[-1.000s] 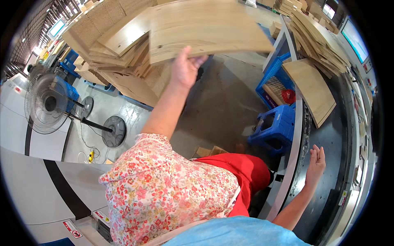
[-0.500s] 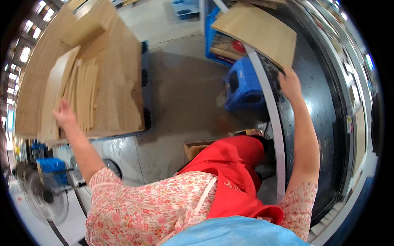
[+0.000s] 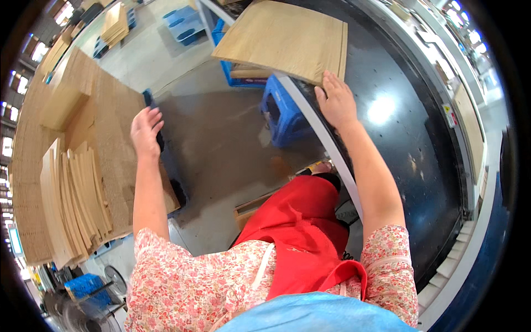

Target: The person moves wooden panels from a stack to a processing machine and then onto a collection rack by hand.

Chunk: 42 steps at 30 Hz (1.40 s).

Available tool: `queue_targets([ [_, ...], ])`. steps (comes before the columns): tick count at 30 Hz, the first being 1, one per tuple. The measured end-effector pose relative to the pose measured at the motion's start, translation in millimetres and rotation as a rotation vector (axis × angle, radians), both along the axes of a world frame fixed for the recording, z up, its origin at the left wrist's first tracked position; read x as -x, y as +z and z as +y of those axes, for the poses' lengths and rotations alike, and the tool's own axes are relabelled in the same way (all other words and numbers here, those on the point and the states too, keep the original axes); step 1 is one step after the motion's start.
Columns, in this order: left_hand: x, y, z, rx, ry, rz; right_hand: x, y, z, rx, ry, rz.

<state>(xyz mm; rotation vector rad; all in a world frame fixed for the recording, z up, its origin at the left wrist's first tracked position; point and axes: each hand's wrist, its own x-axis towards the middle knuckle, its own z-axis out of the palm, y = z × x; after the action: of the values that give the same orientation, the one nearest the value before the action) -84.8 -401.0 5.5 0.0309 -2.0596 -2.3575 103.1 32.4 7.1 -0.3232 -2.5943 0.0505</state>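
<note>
My right hand [image 3: 336, 103] lies at the near edge of a light wooden panel [image 3: 285, 39], its fingers stretched out on the wood near the corner. The panel rests at the far end of a black table [image 3: 381, 83] and juts past its left rim. A line runs along the panel's right side; I cannot tell if a second board lies under it. My left hand [image 3: 146, 131] is in the air with nothing in it, fingers loosely bent and apart. Below it stands a large stack of wooden boards [image 3: 119, 127], with several narrow boards [image 3: 74, 193] lying in a lower part.
A pale metal rail [image 3: 315, 124] edges the table. Beside it on the floor stand a blue plastic stool [image 3: 282, 113] and a blue crate [image 3: 238, 77]. Near my legs is an open wooden box [image 3: 249, 213]. A blue pallet [image 3: 185, 25] and more stacked boards [image 3: 114, 25] stand farther back.
My left hand has left the narrow boards and swung right, above the stack's right side. My right hand has shifted from the panel's corner to lie flatter on it. The view has turned right.
</note>
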Motion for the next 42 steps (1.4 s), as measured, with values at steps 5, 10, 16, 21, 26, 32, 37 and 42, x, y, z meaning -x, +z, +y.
queue_targets([
  [5, -3.2, 14.1, 119.9, 0.304, -0.329, 0.48, -76.7, 11.7, -7.0, 0.054, -0.074, 0.007],
  [10, -30.0, 43.4, 215.8, 0.622, -0.58, 1.106, -170.4, 22.7, 2.6, 0.051, -0.257, 0.012],
  [16, -113.8, 19.9, 338.7, 0.922, -0.959, 1.348, -249.0, 51.3, 12.4, -0.002, -0.676, -0.246],
  [21, -226.3, 19.7, 371.6, 0.787, -0.984, 1.471, -272.0, 37.1, -26.5, 0.136, -0.734, -0.222],
  [26, -306.3, 24.1, 349.0, 0.569, -1.122, 1.493, -313.1, 21.7, -50.0, 0.111, -0.888, -0.252],
  [32, -286.1, 27.4, 344.6, 0.633, -1.097, 1.511, -413.4, 25.9, -30.7, 0.237, -0.822, -0.21],
  [37, -283.3, 22.0, 349.7, 0.671, -1.271, 1.385, -417.2, 30.6, -76.1, 0.211, -0.857, -0.217],
  [42, -322.0, 18.6, 358.4, 0.631, -1.19, 1.404, -430.6, 24.2, -94.3, 0.163, -0.933, -0.16],
])
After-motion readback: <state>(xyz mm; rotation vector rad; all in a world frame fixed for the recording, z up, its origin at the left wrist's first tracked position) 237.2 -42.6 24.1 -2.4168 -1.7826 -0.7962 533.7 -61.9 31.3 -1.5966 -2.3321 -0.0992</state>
